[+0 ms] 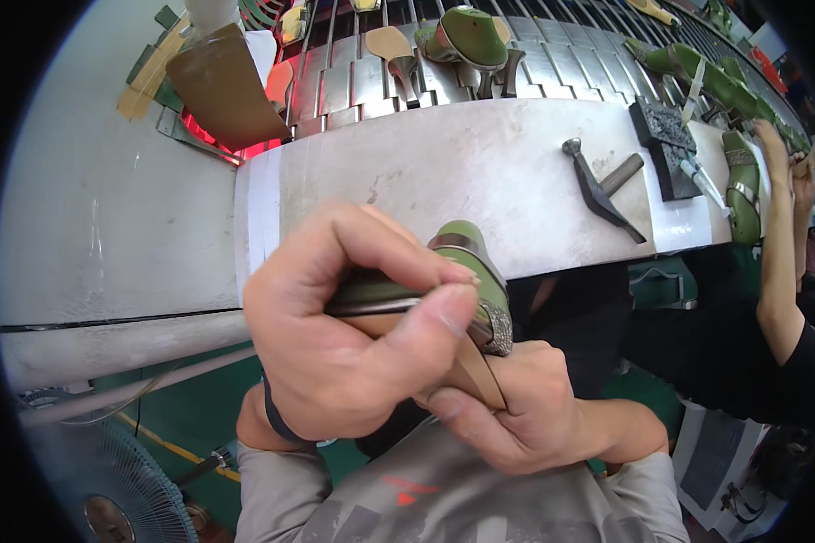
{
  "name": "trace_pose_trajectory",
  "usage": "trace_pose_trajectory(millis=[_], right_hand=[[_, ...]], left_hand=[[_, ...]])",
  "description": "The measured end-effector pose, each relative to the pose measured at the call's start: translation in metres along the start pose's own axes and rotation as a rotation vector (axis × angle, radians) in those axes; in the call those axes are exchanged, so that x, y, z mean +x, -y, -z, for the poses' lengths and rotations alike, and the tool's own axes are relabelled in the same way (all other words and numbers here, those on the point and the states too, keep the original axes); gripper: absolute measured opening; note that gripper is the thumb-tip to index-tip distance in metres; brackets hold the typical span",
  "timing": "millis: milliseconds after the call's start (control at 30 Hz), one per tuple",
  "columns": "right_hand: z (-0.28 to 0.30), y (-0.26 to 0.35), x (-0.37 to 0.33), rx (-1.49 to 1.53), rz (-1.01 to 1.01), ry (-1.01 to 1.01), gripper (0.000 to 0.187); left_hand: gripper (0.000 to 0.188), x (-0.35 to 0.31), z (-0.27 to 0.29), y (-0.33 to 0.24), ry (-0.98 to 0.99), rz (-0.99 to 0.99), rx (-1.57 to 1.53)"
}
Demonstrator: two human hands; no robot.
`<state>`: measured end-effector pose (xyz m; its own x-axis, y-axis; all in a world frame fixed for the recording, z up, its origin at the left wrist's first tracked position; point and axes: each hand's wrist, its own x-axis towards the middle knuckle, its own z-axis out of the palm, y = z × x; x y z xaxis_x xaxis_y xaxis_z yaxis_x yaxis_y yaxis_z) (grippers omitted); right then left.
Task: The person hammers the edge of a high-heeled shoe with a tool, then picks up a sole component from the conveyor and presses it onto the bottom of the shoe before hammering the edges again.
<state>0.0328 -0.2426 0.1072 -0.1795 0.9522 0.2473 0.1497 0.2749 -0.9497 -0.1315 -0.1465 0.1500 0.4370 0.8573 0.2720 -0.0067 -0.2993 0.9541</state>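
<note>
A green shoe (493, 291) is held up at the near edge of a pale surface (507, 181). Its sole is clamped by the right hand (525, 407), seemingly for steadiness; its upper is closed upon by the left hand (358, 326), whose pinching fingertips are partly blurred. Beyond, a hammer (598, 195) is laid, apparently within reach; farther, more shoes (473, 38) are carried on metal slats (335, 86).

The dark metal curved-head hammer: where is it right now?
In the head view, the dark metal hammer lies right of centre on the pale worktable, just left of the dark rectangular block.
</note>
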Motion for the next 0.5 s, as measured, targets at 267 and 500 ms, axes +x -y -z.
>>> trace_pose_trajectory(millis=[267, 500], right_hand=[[0.002, 0.001, 0.009, 0.001, -0.017, -0.085, 0.018], [0.013, -0.003, 0.016, -0.037, -0.018, -0.021, 0.017]], left_hand=[[0.036, 0.001, 0.008, 0.009, -0.135, -0.101, 0.253], [0.022, 0.007, 0.021, 0.021, -0.232, -0.004, 0.3]])
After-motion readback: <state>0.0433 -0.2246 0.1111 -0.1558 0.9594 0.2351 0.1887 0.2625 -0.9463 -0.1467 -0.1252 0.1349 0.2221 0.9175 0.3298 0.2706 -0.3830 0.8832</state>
